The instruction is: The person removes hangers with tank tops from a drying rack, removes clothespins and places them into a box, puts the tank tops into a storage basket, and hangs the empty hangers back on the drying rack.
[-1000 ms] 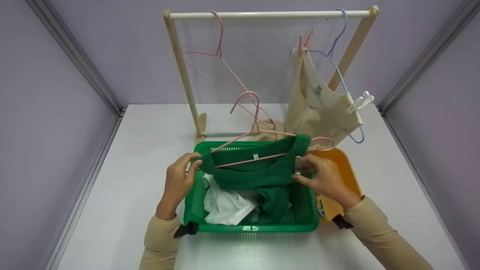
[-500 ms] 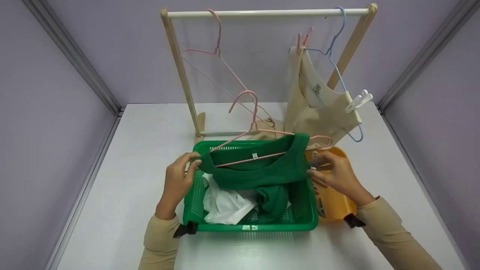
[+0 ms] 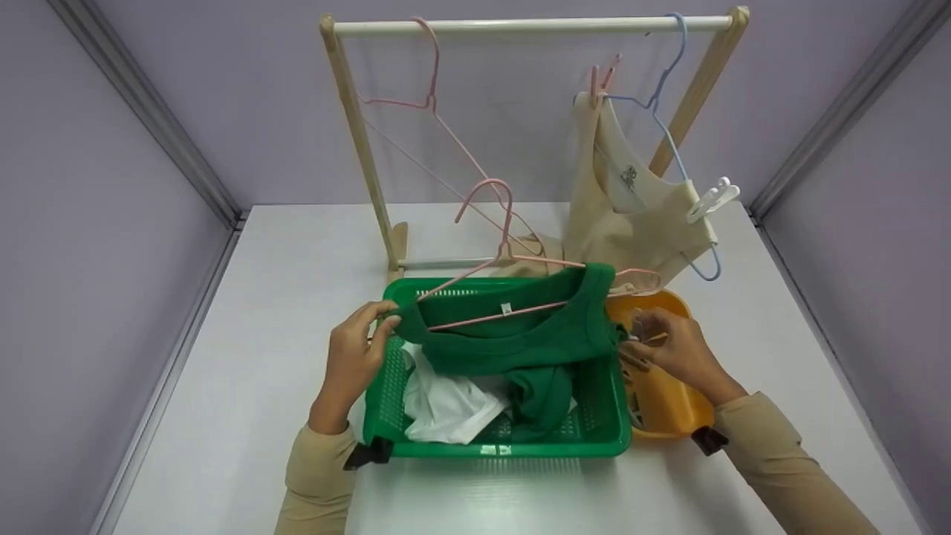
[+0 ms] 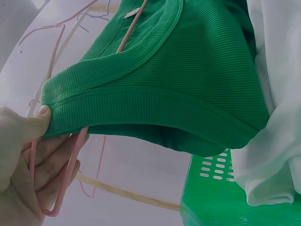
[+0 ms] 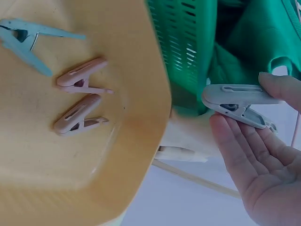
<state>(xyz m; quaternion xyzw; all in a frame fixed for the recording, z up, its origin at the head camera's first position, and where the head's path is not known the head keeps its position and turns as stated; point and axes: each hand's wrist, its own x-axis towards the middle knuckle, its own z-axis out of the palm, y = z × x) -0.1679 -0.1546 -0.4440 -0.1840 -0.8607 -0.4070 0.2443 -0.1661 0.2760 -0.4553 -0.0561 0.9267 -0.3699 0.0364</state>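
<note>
A green ribbed top (image 3: 520,345) hangs on a pink hanger (image 3: 507,230) over the green basket (image 3: 513,451). With thumb and fingers, my left hand (image 3: 355,360) pinches the top's left shoulder strap. In the left wrist view the hanger's looped end (image 4: 59,197) pokes out below the strap, in front of my fingers. My right hand (image 3: 680,353) is at the top's right edge, above the yellow bin (image 3: 672,401). Between its thumb and fingers it holds a pale clothespin (image 5: 235,94). The green cloth (image 5: 244,59) shows right behind the thumb.
White cloth (image 3: 453,409) lies in the green basket. In the yellow bin are several clothespins, one of them teal (image 5: 28,42). Behind, a rack (image 3: 520,27) carries another pink hanger (image 3: 435,67) and a beige top (image 3: 631,215) clipped to a blue hanger (image 3: 672,67).
My right hand has moved rightward with the clothespin, from the front of the right strap to the top's outer edge. Cloth at that edge reaches farther right. The left hand stays put.
</note>
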